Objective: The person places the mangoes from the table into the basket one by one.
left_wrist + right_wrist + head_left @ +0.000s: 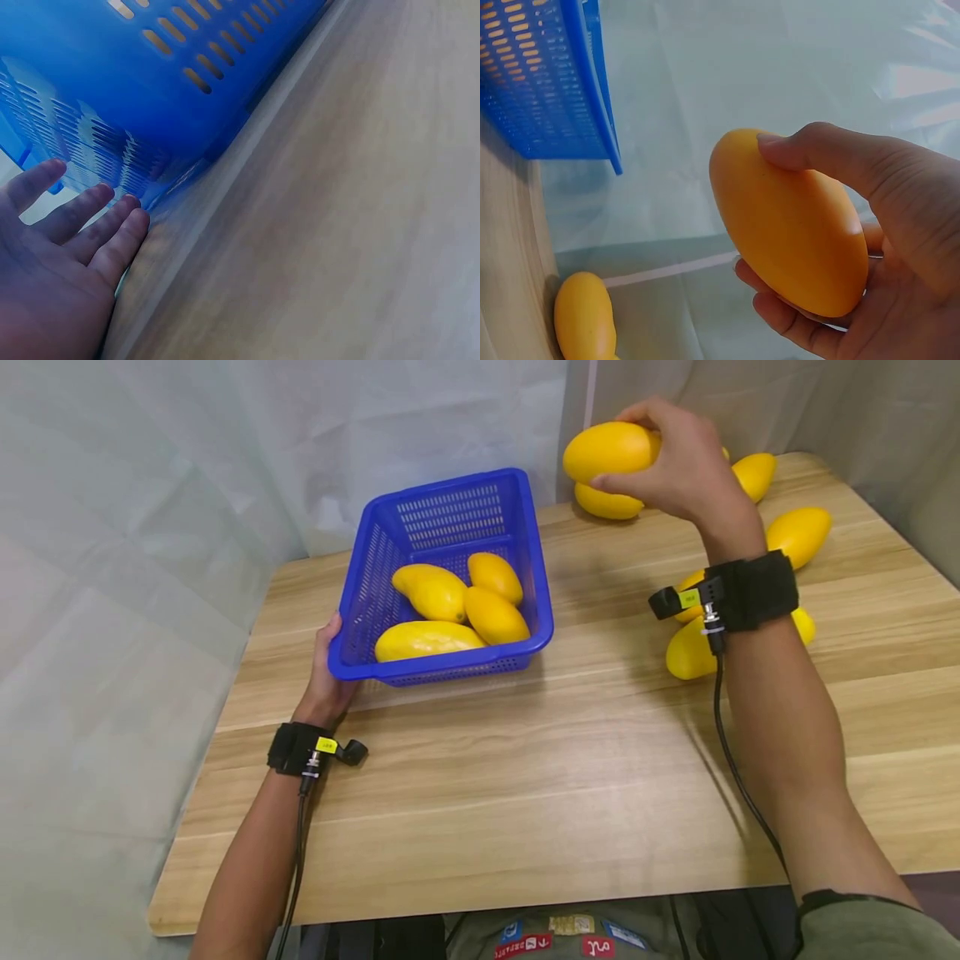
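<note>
Trousers with coloured patches (555,939) show at the near edge of the head view, just under the lip of the wooden table (525,793). Further in, on the person's left, the left hand (324,681) rests against the near left corner of the blue plastic basket (360,602); the thumb lies up along the basket's corner, and in the left wrist view the fingers (90,217) are held nearly straight and spread against the slotted wall, not curled round it. The basket sits on the table's left half and holds four yellow mangoes (450,606), lying close together on its floor. On the right side, partly behind the right forearm and its black wrist strap (753,592), two more mangoes (686,652) lie side by side on the wood. Beyond these, another mango (798,535) lies near the right edge, one more (753,475) sits towards the far right corner, and a further one (606,503) lies on the table right below the raised hand. Farthest off, the right hand (686,464) is lifted above the table's back edge, to the right of the basket, and grips a yellow mango (609,450): thumb on one side, fingers curled round the other, the fruit clear of the table. A pale cloth backdrop (225,460) hangs behind it all.
</note>
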